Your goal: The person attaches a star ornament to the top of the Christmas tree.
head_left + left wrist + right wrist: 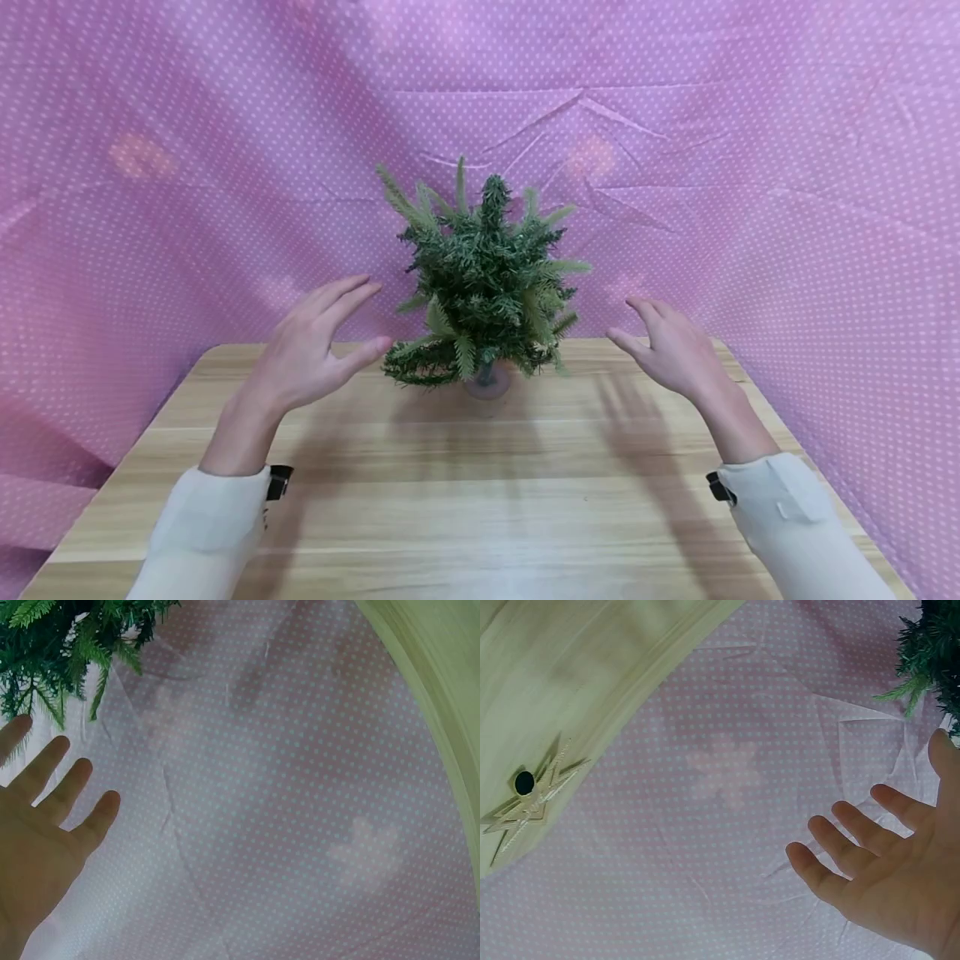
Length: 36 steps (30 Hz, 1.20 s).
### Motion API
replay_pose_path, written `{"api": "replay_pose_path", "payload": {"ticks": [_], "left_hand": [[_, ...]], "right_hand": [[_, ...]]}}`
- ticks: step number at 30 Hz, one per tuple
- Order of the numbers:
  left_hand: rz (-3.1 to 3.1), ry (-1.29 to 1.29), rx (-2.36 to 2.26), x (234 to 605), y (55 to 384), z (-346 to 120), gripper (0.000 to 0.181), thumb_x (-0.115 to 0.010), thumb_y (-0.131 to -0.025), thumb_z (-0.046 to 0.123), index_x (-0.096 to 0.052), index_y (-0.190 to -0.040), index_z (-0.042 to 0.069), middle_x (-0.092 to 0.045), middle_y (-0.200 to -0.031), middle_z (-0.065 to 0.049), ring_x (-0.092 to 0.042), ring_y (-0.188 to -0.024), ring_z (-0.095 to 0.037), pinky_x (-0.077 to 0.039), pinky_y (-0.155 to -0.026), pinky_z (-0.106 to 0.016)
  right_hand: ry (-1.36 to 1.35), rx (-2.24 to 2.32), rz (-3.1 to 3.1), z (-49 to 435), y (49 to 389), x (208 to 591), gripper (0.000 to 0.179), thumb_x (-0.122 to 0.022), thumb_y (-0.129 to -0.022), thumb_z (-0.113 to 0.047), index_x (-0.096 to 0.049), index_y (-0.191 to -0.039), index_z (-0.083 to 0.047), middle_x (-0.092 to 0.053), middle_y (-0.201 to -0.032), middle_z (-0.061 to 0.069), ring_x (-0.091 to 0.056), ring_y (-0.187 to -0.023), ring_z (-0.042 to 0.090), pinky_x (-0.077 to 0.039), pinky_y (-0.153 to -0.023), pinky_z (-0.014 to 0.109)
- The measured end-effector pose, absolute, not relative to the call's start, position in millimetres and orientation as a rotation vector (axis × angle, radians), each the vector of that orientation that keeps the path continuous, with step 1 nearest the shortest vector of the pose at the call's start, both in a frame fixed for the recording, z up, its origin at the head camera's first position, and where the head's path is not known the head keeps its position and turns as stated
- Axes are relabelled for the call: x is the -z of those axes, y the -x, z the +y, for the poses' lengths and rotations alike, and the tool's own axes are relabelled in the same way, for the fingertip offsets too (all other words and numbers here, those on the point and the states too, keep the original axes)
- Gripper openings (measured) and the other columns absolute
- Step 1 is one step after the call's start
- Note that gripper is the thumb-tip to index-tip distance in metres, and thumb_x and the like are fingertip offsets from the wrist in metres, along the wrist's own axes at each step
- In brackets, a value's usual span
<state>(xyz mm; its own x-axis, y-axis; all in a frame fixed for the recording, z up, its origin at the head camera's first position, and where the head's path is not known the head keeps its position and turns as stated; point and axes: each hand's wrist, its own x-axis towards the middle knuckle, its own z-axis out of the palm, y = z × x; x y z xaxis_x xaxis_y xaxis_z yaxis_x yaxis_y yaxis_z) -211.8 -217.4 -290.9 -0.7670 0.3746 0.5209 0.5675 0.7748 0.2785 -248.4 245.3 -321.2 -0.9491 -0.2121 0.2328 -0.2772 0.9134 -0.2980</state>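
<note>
A small artificial Christmas tree [487, 267] stands upright on a round base [488, 382] near the table's far edge. My left hand [307, 346] is held up to its left, fingers spread and holding nothing, thumb tip close to the lowest branches in the head view. On the other side my right hand [671, 346] hangs in the air with its fingers extended, apart from the branches. Each wrist view shows an empty palm, the left hand [41, 840] below green branches [75, 645] and the right hand [885, 870] below others [937, 660].
The wooden table [480, 517] carries shadows of both arms. Pink dotted cloth [225, 108] hangs behind and at both sides. In the right wrist view, a gold star ornament [536, 796] with a dark round opening lies on the wood near its edge.
</note>
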Motion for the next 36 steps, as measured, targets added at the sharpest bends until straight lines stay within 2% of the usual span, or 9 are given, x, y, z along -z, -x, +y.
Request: {"api": "replay_pose_path", "payload": {"ticks": [8,16,24,31,36], "left_hand": [[-2.413,0.747,0.661,289,212,-213,0.066,-0.068,-0.093,0.047,-0.053,-0.148,0.013,-0.050,-0.150,-0.010,-0.044,-0.138,-0.034,-0.033,-0.111,-0.063],[-2.316,0.784,0.656,283,214,-210,0.062,-0.069,-0.093,0.046,-0.058,-0.142,0.010,-0.056,-0.144,-0.013,-0.050,-0.132,-0.035,-0.037,-0.109,-0.061],[-2.288,0.770,0.667,275,216,-204,0.060,-0.072,-0.091,0.042,-0.060,-0.140,0.010,-0.058,-0.141,-0.012,-0.050,-0.131,-0.034,-0.039,-0.108,-0.059],[-2.156,0.775,0.720,276,215,-202,0.045,-0.069,-0.093,0.027,-0.065,-0.132,0.004,-0.064,-0.132,-0.013,-0.056,-0.124,-0.032,-0.042,-0.107,-0.053],[-2.100,0.792,0.737,275,214,-201,0.044,-0.069,-0.092,0.027,-0.067,-0.129,0.003,-0.065,-0.130,-0.013,-0.058,-0.121,-0.031,-0.043,-0.106,-0.051]], "right_hand": [[-0.368,-0.578,-2.877,256,253,325,0.076,-0.049,-0.103,-0.054,-0.037,-0.153,0.003,-0.042,-0.150,0.030,-0.037,-0.138,0.050,-0.031,-0.109,0.069],[-0.348,-0.635,-2.866,266,253,327,0.067,-0.051,-0.104,-0.050,-0.042,-0.152,-0.004,-0.052,-0.142,0.028,-0.054,-0.123,0.048,-0.043,-0.097,0.068],[-0.321,-0.712,-2.854,277,256,334,0.062,-0.057,-0.103,-0.039,-0.045,-0.147,0.002,-0.059,-0.131,0.032,-0.061,-0.112,0.047,-0.048,-0.091,0.063],[-0.254,-0.744,-2.901,283,254,339,0.062,-0.052,-0.104,-0.043,-0.047,-0.146,0.002,-0.063,-0.126,0.028,-0.063,-0.110,0.045,-0.049,-0.090,0.061],[-0.239,-0.798,-2.889,289,254,344,0.062,-0.053,-0.104,-0.043,-0.047,-0.145,0.002,-0.063,-0.125,0.029,-0.063,-0.110,0.046,-0.049,-0.090,0.062]]}}
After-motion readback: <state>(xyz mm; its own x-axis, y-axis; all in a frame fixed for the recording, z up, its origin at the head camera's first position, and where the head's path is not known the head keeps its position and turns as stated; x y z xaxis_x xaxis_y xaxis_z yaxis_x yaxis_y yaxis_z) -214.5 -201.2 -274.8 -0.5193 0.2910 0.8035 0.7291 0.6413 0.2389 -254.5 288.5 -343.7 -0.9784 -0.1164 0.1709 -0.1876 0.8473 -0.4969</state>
